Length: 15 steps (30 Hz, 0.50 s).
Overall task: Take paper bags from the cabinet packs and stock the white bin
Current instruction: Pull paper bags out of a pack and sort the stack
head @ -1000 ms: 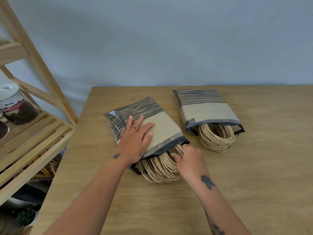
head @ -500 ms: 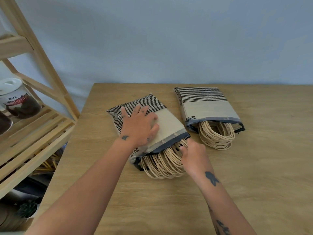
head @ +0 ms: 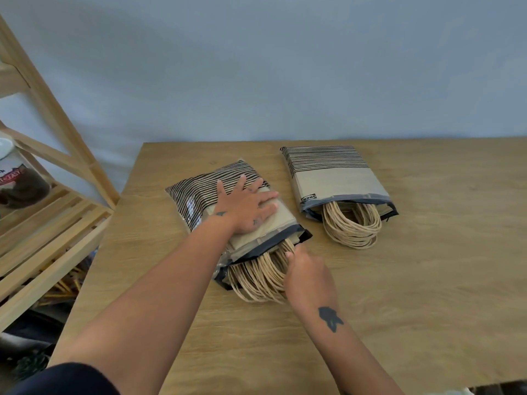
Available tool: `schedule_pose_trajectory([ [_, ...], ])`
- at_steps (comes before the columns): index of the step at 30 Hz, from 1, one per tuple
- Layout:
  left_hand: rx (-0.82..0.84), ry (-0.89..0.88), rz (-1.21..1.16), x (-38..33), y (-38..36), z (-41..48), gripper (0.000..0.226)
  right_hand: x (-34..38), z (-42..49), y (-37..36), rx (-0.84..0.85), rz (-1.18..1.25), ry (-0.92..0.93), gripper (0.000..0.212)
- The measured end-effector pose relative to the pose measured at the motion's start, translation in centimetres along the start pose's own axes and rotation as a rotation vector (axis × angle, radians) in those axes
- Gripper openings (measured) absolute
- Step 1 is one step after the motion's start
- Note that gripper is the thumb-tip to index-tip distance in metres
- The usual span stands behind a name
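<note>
Two plastic-wrapped packs of brown paper bags with black stripes lie on the wooden table (head: 427, 295). The left pack (head: 196, 192) lies slanted, its twisted paper handles (head: 259, 275) spilling out of the open near end. My left hand (head: 245, 206) lies flat on top of this pack with fingers spread, pressing it down. At the pack's open end my right hand (head: 306, 275) has its fingers curled in among the handles; the fingertips are hidden. The right pack (head: 333, 178) lies untouched, handles (head: 352, 226) sticking out. No white bin is in view.
A wooden shelf unit (head: 54, 218) stands left of the table, with a white-lidded jar (head: 17, 178) on a slatted shelf. A grey wall runs behind the table. Dark clutter lies on the floor at the lower left.
My left hand has slid farther up the left pack toward its striped end. My right hand has crept a little deeper toward the pack's open end among the handles.
</note>
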<state>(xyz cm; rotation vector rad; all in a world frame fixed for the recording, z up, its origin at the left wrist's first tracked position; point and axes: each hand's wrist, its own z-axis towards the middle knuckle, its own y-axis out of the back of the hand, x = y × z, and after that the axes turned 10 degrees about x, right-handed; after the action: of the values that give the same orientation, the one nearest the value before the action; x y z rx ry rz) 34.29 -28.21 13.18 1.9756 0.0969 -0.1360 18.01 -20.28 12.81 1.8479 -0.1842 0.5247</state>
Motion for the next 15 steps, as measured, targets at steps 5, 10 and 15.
schedule_pose_trajectory([
  [5, -0.019, -0.045, -0.082, 0.9, -0.1, 0.2, 0.05, -0.7, 0.5, 1.2, 0.055, 0.047, 0.008, 0.02],
  [10, -0.035, -0.093, -0.071, 2.5, -0.5, -0.4, 0.05, -1.7, 0.8, 2.1, 0.081, 0.022, 0.015, 0.033],
  [15, -0.048, -0.105, -0.113, 2.6, -0.4, -0.4, 0.047, -0.9, -0.5, 1.5, 0.061, 0.041, 0.018, 0.022],
])
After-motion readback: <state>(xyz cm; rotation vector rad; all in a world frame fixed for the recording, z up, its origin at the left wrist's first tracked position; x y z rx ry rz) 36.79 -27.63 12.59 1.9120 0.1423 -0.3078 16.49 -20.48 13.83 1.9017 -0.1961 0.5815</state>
